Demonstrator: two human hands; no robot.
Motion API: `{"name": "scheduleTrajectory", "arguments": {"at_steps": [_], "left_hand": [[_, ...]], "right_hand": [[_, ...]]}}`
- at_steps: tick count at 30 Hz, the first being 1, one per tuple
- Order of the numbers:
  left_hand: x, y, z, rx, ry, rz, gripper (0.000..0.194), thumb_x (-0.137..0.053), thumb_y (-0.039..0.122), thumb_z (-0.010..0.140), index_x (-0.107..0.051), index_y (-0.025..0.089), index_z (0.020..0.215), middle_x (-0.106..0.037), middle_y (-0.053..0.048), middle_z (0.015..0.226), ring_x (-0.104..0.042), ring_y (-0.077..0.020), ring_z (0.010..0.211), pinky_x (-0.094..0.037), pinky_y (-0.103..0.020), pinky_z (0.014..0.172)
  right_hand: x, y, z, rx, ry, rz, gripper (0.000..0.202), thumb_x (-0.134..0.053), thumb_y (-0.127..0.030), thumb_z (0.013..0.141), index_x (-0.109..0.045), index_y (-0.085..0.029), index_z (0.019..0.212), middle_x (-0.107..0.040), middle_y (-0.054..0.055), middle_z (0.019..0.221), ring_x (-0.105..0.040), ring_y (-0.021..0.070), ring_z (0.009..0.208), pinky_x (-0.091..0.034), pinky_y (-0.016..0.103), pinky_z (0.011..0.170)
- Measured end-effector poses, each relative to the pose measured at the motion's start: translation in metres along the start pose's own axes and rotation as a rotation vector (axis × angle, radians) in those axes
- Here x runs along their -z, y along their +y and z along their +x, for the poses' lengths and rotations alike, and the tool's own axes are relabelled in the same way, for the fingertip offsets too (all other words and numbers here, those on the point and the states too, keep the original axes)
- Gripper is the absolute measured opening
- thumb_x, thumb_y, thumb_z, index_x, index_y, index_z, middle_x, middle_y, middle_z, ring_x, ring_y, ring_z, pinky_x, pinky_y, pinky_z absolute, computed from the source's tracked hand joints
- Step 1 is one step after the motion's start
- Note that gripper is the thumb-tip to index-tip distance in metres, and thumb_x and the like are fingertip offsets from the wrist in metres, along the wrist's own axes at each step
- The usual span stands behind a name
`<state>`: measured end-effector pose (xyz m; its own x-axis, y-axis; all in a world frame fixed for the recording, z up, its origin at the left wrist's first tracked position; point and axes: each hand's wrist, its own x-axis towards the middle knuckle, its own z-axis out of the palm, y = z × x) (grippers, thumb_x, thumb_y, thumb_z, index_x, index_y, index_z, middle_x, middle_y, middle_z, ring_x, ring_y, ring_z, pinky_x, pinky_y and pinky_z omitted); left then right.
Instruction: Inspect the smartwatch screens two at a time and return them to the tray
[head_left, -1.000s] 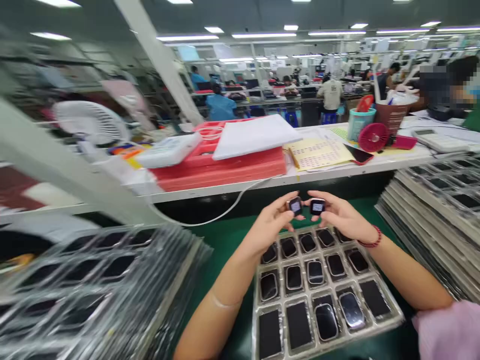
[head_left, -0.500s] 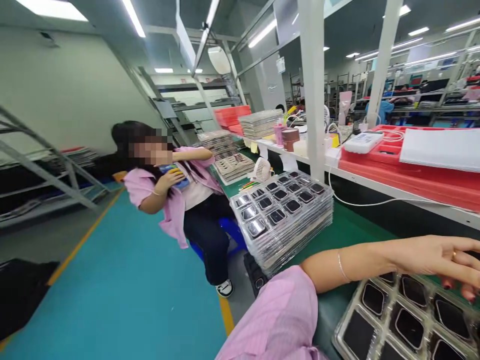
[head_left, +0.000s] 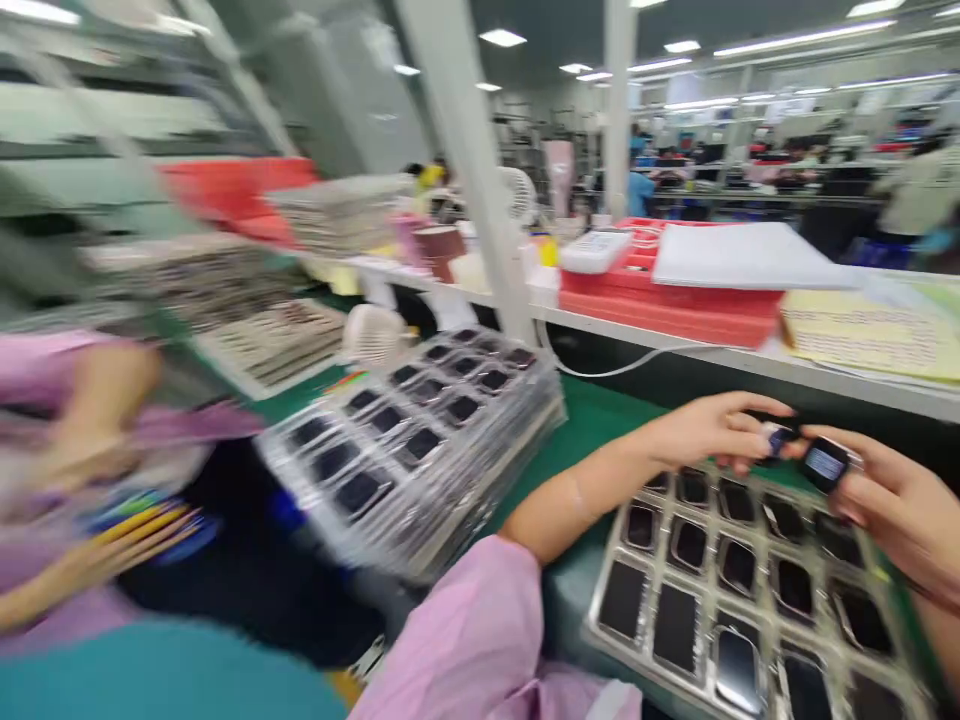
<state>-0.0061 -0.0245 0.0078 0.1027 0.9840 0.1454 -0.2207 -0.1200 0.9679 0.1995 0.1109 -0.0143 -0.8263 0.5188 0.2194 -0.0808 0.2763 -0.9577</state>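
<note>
My right hand (head_left: 889, 495) grips a small black square smartwatch body (head_left: 825, 463) with a bright patch on its face. Close beside it, my left hand (head_left: 716, 428) pinches a small dark piece (head_left: 777, 440), whose kind is too blurred to tell. Both hands are over the far side of a clear plastic tray (head_left: 651, 660). Dark square screens (head_left: 739, 565) fill the tray's pockets. To the left, a tall stack of similar clear trays (head_left: 480, 470) rests on the green bench.
A co-worker in a pink shirt (head_left: 45, 360) sits at the left, hands blurred. Along the shelf are red trays (head_left: 667, 315), white sheets (head_left: 742, 255), yellow paper (head_left: 870, 325) and a white cable (head_left: 615, 372). A white post (head_left: 469, 150) rises beside the tray stack.
My view has swung right and closer to the bench. My right hand and the watch body have come into sight. My left hand now shows pinching a small dark piece.
</note>
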Motion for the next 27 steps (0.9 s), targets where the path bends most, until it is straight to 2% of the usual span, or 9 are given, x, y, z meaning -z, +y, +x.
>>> {"name": "scheduleTrajectory", "arguments": {"at_steps": [2,4,9,13,17,20,23,27], "left_hand": [[0.001,0.0,0.001,0.014,0.036,-0.026,0.065,-0.083,0.038,0.071,-0.059,0.018,0.127,-0.065,-0.003,0.089,-0.056,-0.0069,0.056,-0.042,-0.019,0.051],[0.004,-0.001,0.004,0.027,0.064,-0.02,0.063,-0.084,0.039,0.07,-0.059,0.018,0.125,-0.066,-0.003,0.089,-0.056,-0.0061,0.054,-0.04,-0.018,0.049],[0.008,-0.001,0.006,0.042,0.091,0.006,0.061,-0.083,0.039,0.071,-0.058,0.019,0.123,-0.067,-0.001,0.089,-0.055,-0.005,0.051,-0.04,-0.017,0.047],[0.004,0.0,0.005,0.073,0.125,-0.012,0.06,-0.086,0.037,0.068,-0.06,0.018,0.118,-0.066,0.001,0.081,-0.055,-0.0059,0.053,-0.041,-0.017,0.048],[0.003,0.002,0.007,0.103,0.189,0.014,0.058,-0.085,0.038,0.068,-0.062,0.018,0.117,-0.067,0.0,0.083,-0.057,-0.0073,0.055,-0.042,-0.018,0.05],[0.004,0.004,0.008,0.104,0.223,0.074,0.056,-0.08,0.039,0.073,-0.061,0.017,0.12,-0.07,-0.005,0.093,-0.066,-0.0144,0.07,-0.047,-0.021,0.055],[0.003,0.005,0.008,0.099,0.219,0.196,0.054,-0.077,0.033,0.074,-0.06,0.016,0.123,-0.071,-0.008,0.099,-0.07,-0.0219,0.088,-0.051,-0.024,0.061],[-0.003,0.003,0.007,0.066,0.252,0.347,0.043,-0.073,0.025,0.073,-0.061,0.014,0.112,-0.072,-0.006,0.092,-0.069,-0.018,0.075,-0.048,-0.023,0.057]], "right_hand": [[-0.004,-0.012,-0.01,-0.053,-0.009,0.119,0.047,-0.078,-0.042,0.08,-0.067,-0.026,0.123,-0.07,0.013,0.099,-0.05,0.0129,0.052,-0.043,0.027,0.043],[-0.01,-0.017,-0.006,-0.031,-0.022,0.186,0.051,-0.081,-0.043,0.077,-0.066,-0.021,0.12,-0.069,0.008,0.094,-0.049,0.009,0.051,-0.044,0.023,0.045],[-0.014,-0.012,0.009,0.012,-0.047,0.288,0.053,-0.083,-0.04,0.075,-0.065,-0.017,0.119,-0.068,0.008,0.104,-0.05,0.0051,0.051,-0.048,0.018,0.045],[-0.015,-0.009,0.007,0.011,-0.058,0.32,0.053,-0.084,-0.038,0.075,-0.065,-0.016,0.12,-0.068,0.006,0.101,-0.052,0.0045,0.052,-0.049,0.017,0.046],[-0.012,-0.006,0.009,-0.009,-0.061,0.356,0.05,-0.083,-0.034,0.076,-0.064,-0.017,0.12,-0.068,0.006,0.105,-0.059,0.0057,0.054,-0.054,0.017,0.049],[-0.008,-0.006,0.013,-0.067,-0.076,0.383,0.053,-0.079,-0.03,0.078,-0.061,-0.017,0.126,-0.069,0.009,0.108,-0.07,0.0138,0.071,-0.059,0.021,0.057],[-0.008,-0.007,0.013,-0.105,-0.076,0.368,0.053,-0.075,-0.022,0.077,-0.059,-0.017,0.127,-0.07,0.01,0.112,-0.073,0.0184,0.086,-0.061,0.022,0.062],[-0.015,-0.007,0.012,-0.052,-0.063,0.258,0.037,-0.067,-0.012,0.075,-0.064,-0.015,0.112,-0.072,0.006,0.096,-0.069,0.0133,0.075,-0.058,0.019,0.059]]}}
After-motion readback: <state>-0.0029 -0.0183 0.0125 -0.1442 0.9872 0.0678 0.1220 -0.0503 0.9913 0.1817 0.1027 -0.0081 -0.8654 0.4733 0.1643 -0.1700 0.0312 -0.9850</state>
